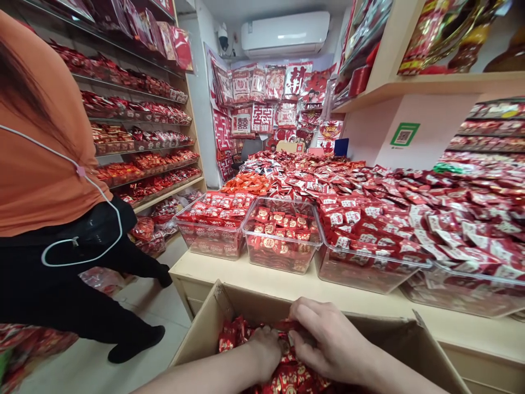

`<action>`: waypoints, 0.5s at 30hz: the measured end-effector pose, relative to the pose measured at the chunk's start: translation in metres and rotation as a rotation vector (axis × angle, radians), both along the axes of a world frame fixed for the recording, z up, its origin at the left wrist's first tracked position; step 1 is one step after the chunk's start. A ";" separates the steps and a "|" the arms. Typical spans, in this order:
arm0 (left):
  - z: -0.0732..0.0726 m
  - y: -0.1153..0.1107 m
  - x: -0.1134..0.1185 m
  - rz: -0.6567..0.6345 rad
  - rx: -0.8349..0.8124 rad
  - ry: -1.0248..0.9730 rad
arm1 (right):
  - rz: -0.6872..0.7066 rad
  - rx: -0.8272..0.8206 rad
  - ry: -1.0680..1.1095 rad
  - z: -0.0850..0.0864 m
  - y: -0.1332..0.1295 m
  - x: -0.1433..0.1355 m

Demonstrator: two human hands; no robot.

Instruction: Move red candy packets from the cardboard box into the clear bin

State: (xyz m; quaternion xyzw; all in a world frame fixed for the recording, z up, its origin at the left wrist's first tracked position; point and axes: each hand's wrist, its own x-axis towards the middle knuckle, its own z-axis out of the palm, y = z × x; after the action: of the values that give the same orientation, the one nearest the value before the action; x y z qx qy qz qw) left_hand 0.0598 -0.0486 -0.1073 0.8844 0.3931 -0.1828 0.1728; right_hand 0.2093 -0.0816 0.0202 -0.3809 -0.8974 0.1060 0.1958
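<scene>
Both hands reach into an open cardboard box [200,328] that holds many small red and gold packets [287,380]. My left hand [266,350] is down among the packets with its fingers curled, and what lies under the fingertips is hidden. Just right of it, my right hand [324,339] is bent with thumb and fingers closed around a red packet [288,325]. Past the box, a clear plastic bin [283,261] of red and gold packets stands on the pale counter [241,273].
More clear bins [213,241] line the counter, with heaps of red packets [369,186] behind. A person in an orange top [45,137] stands at the left beside shelves [135,148] of packets. Pale shelving [381,90] juts out at upper right.
</scene>
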 end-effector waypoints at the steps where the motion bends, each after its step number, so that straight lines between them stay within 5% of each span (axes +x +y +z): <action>1: 0.000 0.000 0.001 -0.002 0.000 0.008 | 0.001 0.003 -0.002 -0.001 0.000 0.000; 8: 0.006 -0.002 0.000 0.076 -0.037 -0.083 | 0.004 -0.004 0.020 0.001 -0.001 -0.001; 15: 0.043 0.003 -0.009 0.198 -0.224 -0.519 | -0.081 0.047 0.176 0.005 0.005 0.004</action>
State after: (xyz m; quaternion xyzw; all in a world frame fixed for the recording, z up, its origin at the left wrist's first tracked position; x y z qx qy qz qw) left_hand 0.0506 -0.0460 -0.0644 0.8342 0.3975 0.0249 0.3813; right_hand 0.2134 -0.0766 0.0254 -0.4013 -0.8630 0.1101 0.2866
